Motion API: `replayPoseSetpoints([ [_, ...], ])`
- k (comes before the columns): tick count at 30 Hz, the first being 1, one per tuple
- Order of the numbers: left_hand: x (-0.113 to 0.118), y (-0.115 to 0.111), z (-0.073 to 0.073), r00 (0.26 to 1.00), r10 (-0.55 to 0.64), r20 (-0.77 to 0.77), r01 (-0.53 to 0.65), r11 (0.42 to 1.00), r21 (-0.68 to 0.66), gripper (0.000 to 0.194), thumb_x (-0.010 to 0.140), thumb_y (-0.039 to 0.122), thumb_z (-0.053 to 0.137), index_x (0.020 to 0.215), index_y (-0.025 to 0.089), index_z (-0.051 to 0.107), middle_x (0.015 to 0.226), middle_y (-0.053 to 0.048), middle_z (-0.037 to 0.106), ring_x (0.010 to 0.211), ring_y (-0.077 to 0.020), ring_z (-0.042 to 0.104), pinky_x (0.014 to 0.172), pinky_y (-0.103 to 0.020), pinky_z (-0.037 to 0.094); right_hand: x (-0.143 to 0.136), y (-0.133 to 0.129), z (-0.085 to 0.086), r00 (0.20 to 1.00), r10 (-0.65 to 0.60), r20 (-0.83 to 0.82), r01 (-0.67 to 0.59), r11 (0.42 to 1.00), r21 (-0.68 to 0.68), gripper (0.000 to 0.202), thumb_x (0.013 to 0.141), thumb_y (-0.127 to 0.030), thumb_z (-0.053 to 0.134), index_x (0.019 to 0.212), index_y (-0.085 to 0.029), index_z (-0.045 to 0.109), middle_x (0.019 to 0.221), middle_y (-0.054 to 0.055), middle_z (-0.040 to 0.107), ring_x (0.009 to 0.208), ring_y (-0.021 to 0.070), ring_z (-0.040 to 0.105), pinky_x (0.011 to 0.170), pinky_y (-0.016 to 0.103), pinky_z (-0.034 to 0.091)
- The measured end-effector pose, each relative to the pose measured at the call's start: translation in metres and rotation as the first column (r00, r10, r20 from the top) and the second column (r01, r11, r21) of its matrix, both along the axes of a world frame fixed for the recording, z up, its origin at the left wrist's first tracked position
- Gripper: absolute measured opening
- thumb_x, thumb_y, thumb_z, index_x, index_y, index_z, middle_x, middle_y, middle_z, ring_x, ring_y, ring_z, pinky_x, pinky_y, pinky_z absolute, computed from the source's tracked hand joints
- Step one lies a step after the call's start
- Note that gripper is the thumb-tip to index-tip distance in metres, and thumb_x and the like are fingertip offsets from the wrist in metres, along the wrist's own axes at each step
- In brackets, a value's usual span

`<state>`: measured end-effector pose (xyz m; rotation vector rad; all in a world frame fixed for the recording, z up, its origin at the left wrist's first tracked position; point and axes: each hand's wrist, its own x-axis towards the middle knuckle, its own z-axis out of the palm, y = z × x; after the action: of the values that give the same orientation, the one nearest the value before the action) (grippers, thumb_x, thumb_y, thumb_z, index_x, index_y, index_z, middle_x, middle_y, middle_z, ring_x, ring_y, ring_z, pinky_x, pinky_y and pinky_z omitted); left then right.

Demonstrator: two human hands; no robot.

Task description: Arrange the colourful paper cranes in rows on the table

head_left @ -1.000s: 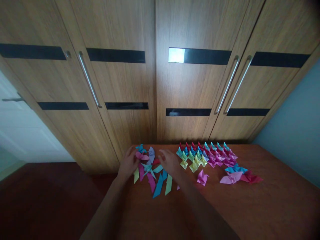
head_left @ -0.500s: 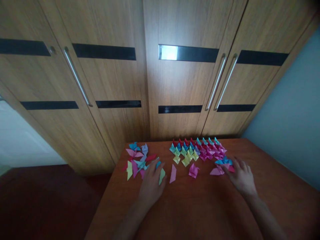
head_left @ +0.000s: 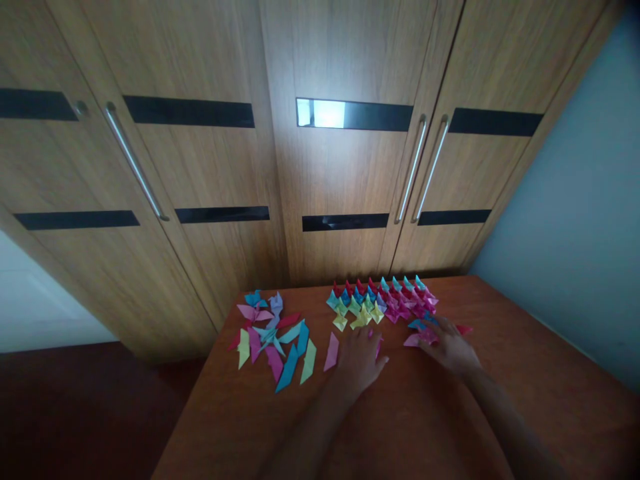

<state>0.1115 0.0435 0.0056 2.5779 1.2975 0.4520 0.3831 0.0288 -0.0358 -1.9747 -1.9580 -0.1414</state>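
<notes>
Left hand placed palm down, fingers spread and unclenched, low over a small magenta folded piece, of which only an edge shows by the fingers; contact with the paper cannot be told. Right hand held palm down over a loose group: a pink piece under the fingertips, a blue piece just behind, a red piece showing past the knuckles. Whether anything is grasped there cannot be told. Thin paper is judged easily crushed, so a light touch on the thicker folds is advised, with points left unpressed and pieces handled singly. The crowded rows of pointed folded pieces are set just behind both hands; sideways sweeps are best avoided, and any lift best made straight up. A pink strip is laid just left of the left hand, and should be cleared by the wrist. Farther left, folded strips and a pale cyan star-like piece are scattered, some overlapping. All is borne by the reddish-brown table, backed by a wooden wardrobe.
</notes>
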Motion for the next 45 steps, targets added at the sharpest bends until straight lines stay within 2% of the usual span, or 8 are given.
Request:
replayPoseSetpoints([
  [5,-0.001,-0.007,-0.003,0.997,-0.076,-0.007,0.076,0.997,-0.012,0.024,0.085,0.023,0.047,0.108,0.022,0.057,0.112,-0.007,0.056,0.105,-0.0226,0.052,0.09,-0.036,0.045,-0.013,-0.004,-0.003,0.998,-0.057,-0.039,0.057,0.998,0.013,0.033,0.089,-0.036,0.038,0.104,-0.026,0.065,0.114,0.006,0.062,0.101,0.0219,0.058,0.083,0.035,0.049],
  [12,-0.031,-0.023,0.005,0.983,-0.054,0.176,0.054,0.999,0.003,0.032,0.087,0.021,0.045,0.117,0.025,0.054,0.119,-0.005,0.056,0.104,-0.0193,0.055,0.091,-0.033,0.047,-0.015,-0.019,-0.017,0.985,-0.019,-0.173,0.045,0.988,0.146,0.036,0.09,-0.041,0.037,0.1,-0.022,0.066,0.11,0.007,0.065,0.1,0.0233,0.06,0.086,0.037,0.049],
  [18,-0.116,-0.014,0.012,0.933,0.138,0.331,-0.19,0.973,0.13,0.034,0.085,0.019,0.047,0.117,0.026,0.056,0.121,-0.004,0.058,0.109,-0.0192,0.056,0.096,-0.035,0.046,-0.056,-0.029,-0.001,0.941,0.086,-0.327,-0.003,0.969,0.248,0.036,0.089,-0.042,0.042,0.103,-0.02,0.067,0.11,0.01,0.065,0.099,0.0254,0.061,0.089,0.041,0.049],
  [23,-0.213,0.007,0.005,0.843,0.395,0.364,-0.497,0.832,0.246,0.032,0.085,0.031,0.048,0.114,0.021,0.058,0.118,-0.009,0.059,0.108,-0.0247,0.057,0.094,-0.04,0.047,-0.13,-0.017,0.024,0.866,0.255,-0.431,-0.108,0.935,0.338,0.03,0.089,-0.035,0.045,0.104,-0.021,0.067,0.107,0.008,0.067,0.1,0.0228,0.061,0.09,0.039,0.049],
  [27,-0.259,0.028,-0.007,0.769,0.529,0.36,-0.629,0.728,0.272,0.034,0.084,0.036,0.047,0.11,0.018,0.058,0.113,-0.011,0.061,0.103,-0.0264,0.06,0.09,-0.04,0.049,-0.205,0.007,0.047,0.774,0.412,-0.48,-0.246,0.895,0.373,0.028,0.089,-0.03,0.045,0.105,-0.023,0.067,0.106,0.007,0.067,0.1,0.0198,0.06,0.09,0.036,0.049],
  [36,-0.251,0.039,-0.015,0.824,0.394,0.407,-0.501,0.842,0.198,0.036,0.085,0.04,0.048,0.11,0.017,0.06,0.121,-0.012,0.057,0.112,-0.0256,0.055,0.096,-0.041,0.045,-0.33,0.07,0.064,0.567,0.624,-0.537,-0.528,0.776,0.344,0.023,0.084,-0.024,0.054,0.103,-0.025,0.068,0.116,0.005,0.061,0.111,0.0172,0.053,0.098,0.034,0.04],
  [39,-0.251,0.027,-0.011,0.799,0.406,0.444,-0.531,0.823,0.203,0.034,0.087,0.038,0.046,0.109,0.017,0.059,0.12,-0.012,0.057,0.112,-0.0257,0.054,0.096,-0.043,0.044,-0.336,0.079,0.056,0.532,0.62,-0.576,-0.542,0.773,0.331,0.026,0.082,-0.024,0.057,0.106,-0.027,0.067,0.121,0.005,0.057,0.114,0.0169,0.051,0.099,0.034,0.04],
  [45,-0.24,0.014,-0.004,0.878,0.343,0.334,-0.453,0.823,0.344,0.035,0.085,0.035,0.05,0.116,0.019,0.055,0.13,-0.013,0.049,0.118,-0.0272,0.049,0.097,-0.044,0.042,-0.31,0.076,0.024,0.664,0.475,-0.577,-0.416,0.876,0.243,0.032,0.077,-0.012,0.054,0.105,-0.019,0.066,0.12,0.01,0.058,0.117,0.0204,0.049,0.103,0.039,0.036],
])
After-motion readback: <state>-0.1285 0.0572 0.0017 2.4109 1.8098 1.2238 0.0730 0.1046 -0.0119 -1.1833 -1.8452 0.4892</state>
